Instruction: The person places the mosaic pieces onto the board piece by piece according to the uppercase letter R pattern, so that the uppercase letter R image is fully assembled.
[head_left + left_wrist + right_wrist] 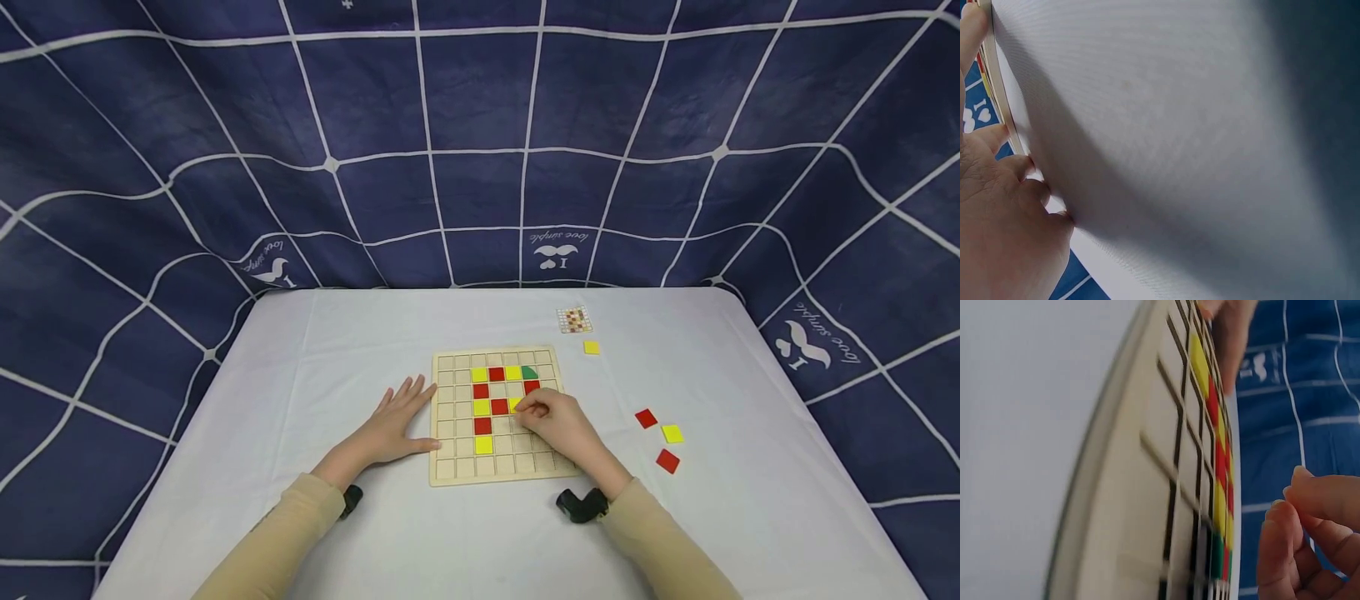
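Observation:
A pale wooden grid board (454,471) lies on the white cloth. Red and yellow square tiles fill some cells, among them a red tile (482,426) and a lowest yellow tile (483,445). One green rounded tile (529,372) sits at the upper right of the pattern. My left hand (392,428) is spread beside the board, thumb and a fingertip touching its left edge. Above the board's right half hovers my right hand (558,423), its curled fingertips together beside a yellow tile (516,405). The right wrist view shows no tile between those fingertips (1297,475).
Right of the board lie a red tile (646,418), a yellow tile (672,433) and another red tile (667,461). Beyond the board are a single yellow tile (592,347) and a small pattern card (574,320). Blue checked cloth (480,192) surrounds the table's back and sides.

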Motion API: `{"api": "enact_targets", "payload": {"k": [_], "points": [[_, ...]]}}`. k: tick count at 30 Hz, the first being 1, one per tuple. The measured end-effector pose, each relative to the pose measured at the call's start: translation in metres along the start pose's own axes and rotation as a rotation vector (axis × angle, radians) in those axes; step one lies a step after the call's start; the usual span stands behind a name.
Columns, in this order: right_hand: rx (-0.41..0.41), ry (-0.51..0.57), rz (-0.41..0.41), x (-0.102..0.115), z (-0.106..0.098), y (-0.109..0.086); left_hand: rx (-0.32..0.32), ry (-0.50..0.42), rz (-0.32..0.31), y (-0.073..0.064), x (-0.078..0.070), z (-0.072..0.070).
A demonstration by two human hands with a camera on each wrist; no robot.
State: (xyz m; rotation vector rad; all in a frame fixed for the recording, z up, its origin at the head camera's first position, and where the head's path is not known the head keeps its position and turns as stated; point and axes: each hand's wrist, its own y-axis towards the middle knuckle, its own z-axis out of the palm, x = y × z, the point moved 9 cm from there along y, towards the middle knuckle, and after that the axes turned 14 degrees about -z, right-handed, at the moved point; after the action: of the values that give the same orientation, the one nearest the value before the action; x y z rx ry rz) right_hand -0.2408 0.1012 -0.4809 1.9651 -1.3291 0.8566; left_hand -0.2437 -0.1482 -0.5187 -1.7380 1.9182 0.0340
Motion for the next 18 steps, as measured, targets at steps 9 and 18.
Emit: {"api": "enact_targets", "payload": {"k": [9, 18], "points": [[-0.101, -0.084, 0.147, -0.057, -0.077, -0.021, -0.008, 0.005, 0.007, -0.001, -0.001, 0.0], [-0.113, -0.183, 0.229, -0.096, -0.129, -0.051, -0.005, 0.007, 0.012, 0.0, -0.002, -0.001]]}}
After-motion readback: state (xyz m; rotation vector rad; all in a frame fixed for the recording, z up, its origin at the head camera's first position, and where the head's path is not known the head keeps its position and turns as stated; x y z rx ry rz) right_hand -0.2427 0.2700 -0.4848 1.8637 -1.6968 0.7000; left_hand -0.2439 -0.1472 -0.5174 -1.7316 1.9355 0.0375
